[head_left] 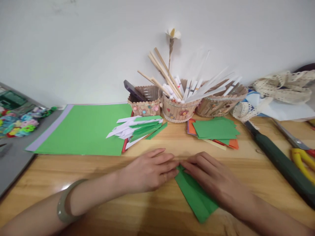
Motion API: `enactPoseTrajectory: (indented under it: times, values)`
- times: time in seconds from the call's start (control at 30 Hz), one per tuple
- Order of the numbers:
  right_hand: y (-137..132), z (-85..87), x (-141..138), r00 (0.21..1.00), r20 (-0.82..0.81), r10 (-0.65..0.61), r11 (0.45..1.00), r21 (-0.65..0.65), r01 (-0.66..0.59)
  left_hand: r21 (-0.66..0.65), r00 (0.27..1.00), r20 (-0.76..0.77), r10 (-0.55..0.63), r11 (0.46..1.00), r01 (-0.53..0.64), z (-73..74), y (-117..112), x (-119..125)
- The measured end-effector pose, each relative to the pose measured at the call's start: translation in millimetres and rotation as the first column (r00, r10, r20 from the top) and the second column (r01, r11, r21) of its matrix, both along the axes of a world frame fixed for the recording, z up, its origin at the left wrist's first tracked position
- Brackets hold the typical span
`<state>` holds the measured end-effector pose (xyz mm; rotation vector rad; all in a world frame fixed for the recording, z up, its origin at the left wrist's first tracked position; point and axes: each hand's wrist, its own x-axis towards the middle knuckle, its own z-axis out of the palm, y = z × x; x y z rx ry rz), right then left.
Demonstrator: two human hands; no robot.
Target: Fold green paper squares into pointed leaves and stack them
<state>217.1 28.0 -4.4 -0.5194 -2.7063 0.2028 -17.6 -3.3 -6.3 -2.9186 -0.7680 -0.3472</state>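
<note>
A folded piece of green paper [194, 193] lies slantwise on the table in front of me, its narrow end pointing away and its crease running lengthwise. At that far tip my left hand [152, 170] has its fingertips on the paper. The outer fingers are stretched, and the thumb is hidden beneath the hand. My right hand [214, 177] closes on the paper's upper right edge, fingers together, covering part of it. Both hands' fingertips nearly meet at the tip. A bangle [65, 203] circles my left wrist.
Green sheets [83, 131] lie left, with paper strips [140, 127] on their edge. Cut green pieces [214, 127] are stacked behind my right hand. Decorated baskets [180, 111] of sticks and pens line the wall. A dark-green-handled tool [283, 164] and yellow-handled scissors [301, 160] lie right.
</note>
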Motion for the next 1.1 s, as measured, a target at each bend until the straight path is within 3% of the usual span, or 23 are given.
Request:
enactPoseTrajectory:
  times: [0.37,0.63,0.97,1.1]
  values:
    - [-1.7,1.2,0.2,0.999,-0.010,0.034,0.996,0.087,-0.033,0.028,0.999,0.018,0.043,0.999,-0.044,6.1,-2.1,4.0]
    - [-1.8,2.2,-0.8,0.999,0.010,0.044,0.989,0.139,-0.045,-0.013,0.999,-0.032,0.015,1.000,-0.015,2.2,-1.8,-0.2]
    - [-1.5,1.2,-1.2,0.996,0.079,0.041,0.991,0.126,-0.051,0.012,0.998,-0.060,0.012,1.000,-0.012,3.2,0.5,1.5]
    - [-0.2,1.1,2.9,0.995,0.082,0.051,0.997,0.059,-0.056,0.021,0.999,-0.032,0.021,1.000,-0.020,3.5,-0.3,3.2]
